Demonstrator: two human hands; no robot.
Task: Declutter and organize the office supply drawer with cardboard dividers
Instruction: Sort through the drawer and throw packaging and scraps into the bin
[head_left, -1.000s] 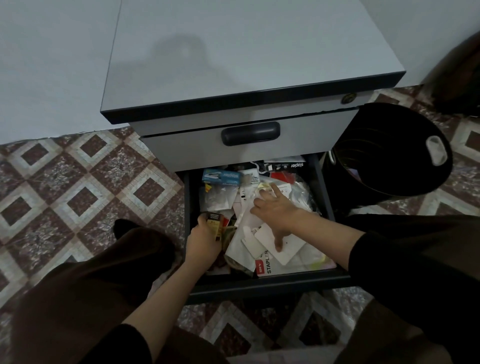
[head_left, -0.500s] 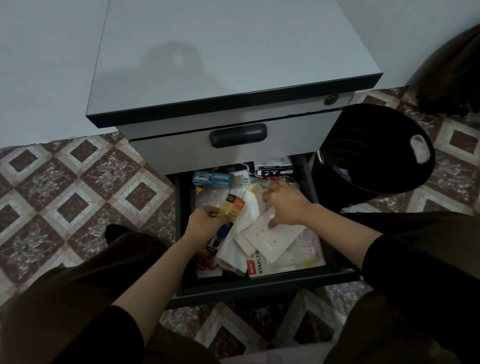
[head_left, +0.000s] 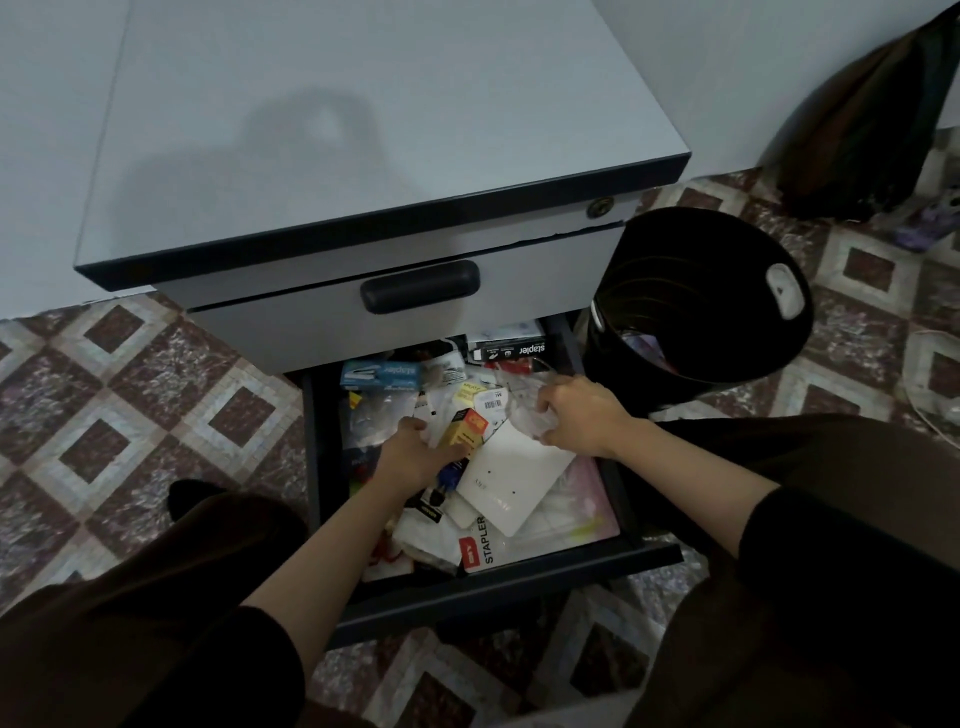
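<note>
The lower drawer (head_left: 519, 590) of a grey cabinet stands pulled out, crammed with loose office supplies. My left hand (head_left: 410, 452) is inside it and holds a small yellow-and-orange box (head_left: 466, 427). My right hand (head_left: 579, 413) grips crumpled clear plastic packaging (head_left: 524, 410) near the drawer's right side. Between the hands lies a white card (head_left: 511, 480). A blue stapler box (head_left: 382, 375) sits at the back left, a black stapler box (head_left: 511, 349) at the back right, and a white-and-red stapler pack (head_left: 483, 545) at the front.
A black waste bin (head_left: 698, 306) stands right of the cabinet, close to the drawer. The closed upper drawer with its black handle (head_left: 420, 293) overhangs the drawer's back. My knees flank the drawer on the patterned tile floor (head_left: 130, 415). A dark bag (head_left: 872, 119) leans at the far right.
My left hand lifted the small yellow box from the drawer's left and moved it toward the middle. My right hand slid from the white papers to the right and closed on the plastic packaging.
</note>
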